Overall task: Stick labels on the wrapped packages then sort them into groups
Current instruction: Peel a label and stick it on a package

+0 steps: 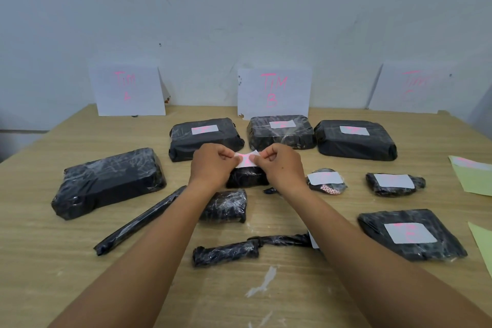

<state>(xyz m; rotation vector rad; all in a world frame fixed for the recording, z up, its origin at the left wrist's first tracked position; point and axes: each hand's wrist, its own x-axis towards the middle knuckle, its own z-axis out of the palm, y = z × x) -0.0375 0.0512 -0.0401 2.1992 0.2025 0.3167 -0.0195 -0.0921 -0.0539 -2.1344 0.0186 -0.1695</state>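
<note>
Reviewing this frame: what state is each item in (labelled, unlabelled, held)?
label, pinched at both ends above the table
left grip, pinches the label
right grip, pinches the label
small package under the label, no label seen
large left package, unlabelled
long thin package, unlabelled
back middle package, labelled
near right package, labelled

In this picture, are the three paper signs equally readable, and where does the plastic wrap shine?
Head view: the middle sign reads clearly, the left sign is paler, the right sign is smeared toward the frame edge. Head view again: glare streaks the wrap of the large left package; light is soft, shadows weak.
</note>
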